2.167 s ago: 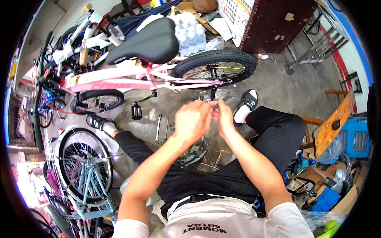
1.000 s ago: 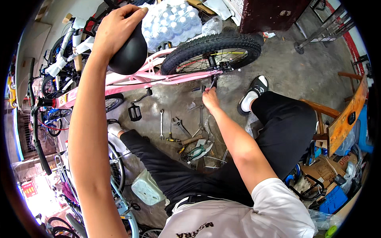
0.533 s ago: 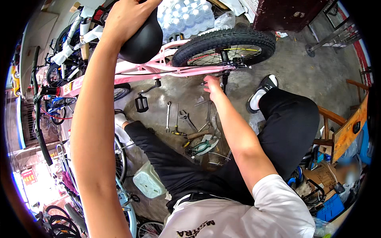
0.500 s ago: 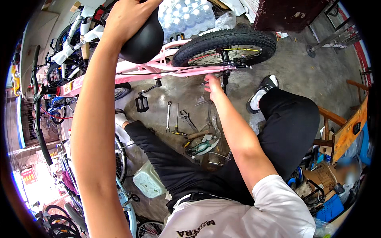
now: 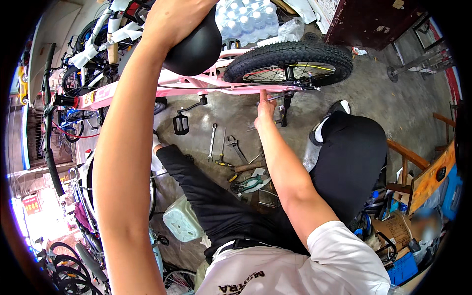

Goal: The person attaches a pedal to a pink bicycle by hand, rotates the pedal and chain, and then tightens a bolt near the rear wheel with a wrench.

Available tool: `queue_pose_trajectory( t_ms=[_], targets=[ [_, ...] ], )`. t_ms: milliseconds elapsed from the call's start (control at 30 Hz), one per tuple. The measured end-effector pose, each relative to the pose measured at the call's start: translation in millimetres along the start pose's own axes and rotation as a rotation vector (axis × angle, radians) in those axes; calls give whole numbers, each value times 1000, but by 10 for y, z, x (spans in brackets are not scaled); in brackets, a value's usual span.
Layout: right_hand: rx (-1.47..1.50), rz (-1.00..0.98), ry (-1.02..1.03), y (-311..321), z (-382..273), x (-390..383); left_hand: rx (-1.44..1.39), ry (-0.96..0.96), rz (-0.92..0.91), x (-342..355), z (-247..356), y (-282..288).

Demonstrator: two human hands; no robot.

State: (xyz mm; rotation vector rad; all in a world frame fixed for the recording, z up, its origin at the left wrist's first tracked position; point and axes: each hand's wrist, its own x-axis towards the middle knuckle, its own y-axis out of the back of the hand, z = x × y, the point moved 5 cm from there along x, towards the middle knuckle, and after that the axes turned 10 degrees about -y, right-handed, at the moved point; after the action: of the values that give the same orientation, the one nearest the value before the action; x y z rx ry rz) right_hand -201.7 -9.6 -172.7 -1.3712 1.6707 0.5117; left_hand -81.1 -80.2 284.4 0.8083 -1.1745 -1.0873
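A pink bicycle [image 5: 169,90] stands across the view. My left hand [image 5: 179,18] rests over its black saddle [image 5: 195,49] and grips it, its fingertips partly cut off by the upper edge. My right hand [image 5: 265,109] is at the rear of the frame, just under the tube beside the rear wheel [image 5: 290,60]. It is closed on a thin metal tool [image 5: 277,97] that reaches toward the black kickstand [image 5: 285,109]; the tool's exact kind is hard to make out. The crank's pedal [image 5: 181,125] hangs to the left of that hand.
Between my legs lie a combination wrench [image 5: 212,141], an adjustable wrench [image 5: 237,149], a hammer [image 5: 248,167] and green-handled pliers [image 5: 247,184]. A pale green stool [image 5: 182,220] stands at left. Bottled water [image 5: 248,22] sits behind the bicycle; a wooden chair [image 5: 425,172] and boxes are at right.
My right hand has turned and now sits up against the rear frame tube, index finger raised. My left hand stays on the saddle. The whole view has shifted slightly.
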Motion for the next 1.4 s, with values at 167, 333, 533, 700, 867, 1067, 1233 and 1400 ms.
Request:
queue_pose_trajectory(
  t_ms=[167, 333, 533, 700, 867, 1067, 1233, 1400],
  targets=[
    [75, 27, 28, -53, -70, -132, 5, -24, 11, -6, -8, 2],
    [130, 66, 43, -41, -92, -113, 2, -29, 23, -1, 19, -2],
    [204, 75, 7, -67, -65, -128, 19, -31, 35, -36, 100, 32],
    [241, 101, 8, -75, -57, -82, -22, -4, 46, -17, 56, 3],
    [272, 99, 13, -75, 2, 55, 2, -17, 62, -14, 30, -4],
    [295, 75, -55, -88, 126, 214, 9, -26, 68, -20, 19, -3],
    [198, 149, 2, -49, 122, 254, 10, -25, 59, -5, 10, -16],
    [272, 83, -88, -88, 36, 68, 16, -41, 71, -23, 13, 8]
  ],
)
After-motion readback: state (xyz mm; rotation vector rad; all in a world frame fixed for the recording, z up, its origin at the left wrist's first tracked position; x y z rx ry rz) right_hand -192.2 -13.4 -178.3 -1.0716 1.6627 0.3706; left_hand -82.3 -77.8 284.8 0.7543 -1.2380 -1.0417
